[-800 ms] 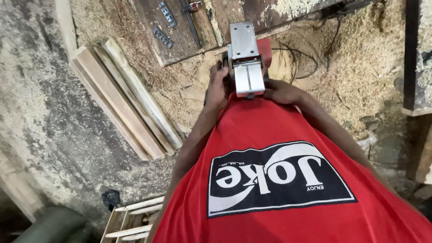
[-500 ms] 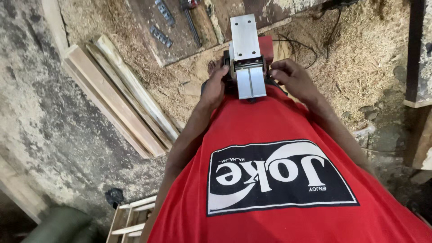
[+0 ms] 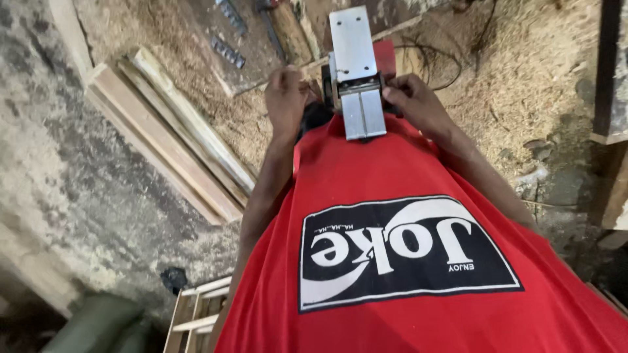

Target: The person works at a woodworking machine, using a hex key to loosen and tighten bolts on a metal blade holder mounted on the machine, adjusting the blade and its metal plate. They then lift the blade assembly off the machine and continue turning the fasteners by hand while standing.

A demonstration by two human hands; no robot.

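Observation:
I am holding an electric planer [image 3: 355, 72] upside down against my chest, its silver metal sole plate facing up and its red body showing behind. My left hand [image 3: 286, 98] is curled in a fist at the planer's left side, by the dark part of its body. On the right side, my right hand [image 3: 417, 101] has its fingers pressed to the edge near the gap between the two sole plates. My red shirt with a black and white print fills the lower part of the view.
Several long wooden planks [image 3: 171, 147] lie on the sawdust-covered floor at left. A black cable [image 3: 439, 64] runs behind the planer. Small metal pieces [image 3: 229, 49] lie on a dark board above. A wooden frame [image 3: 196, 320] stands at bottom left, and timber [image 3: 611, 72] at the right edge.
My left hand has slid left, away from the sole plate, and my right hand has shifted to the plate's right edge. The planer has stayed against my chest.

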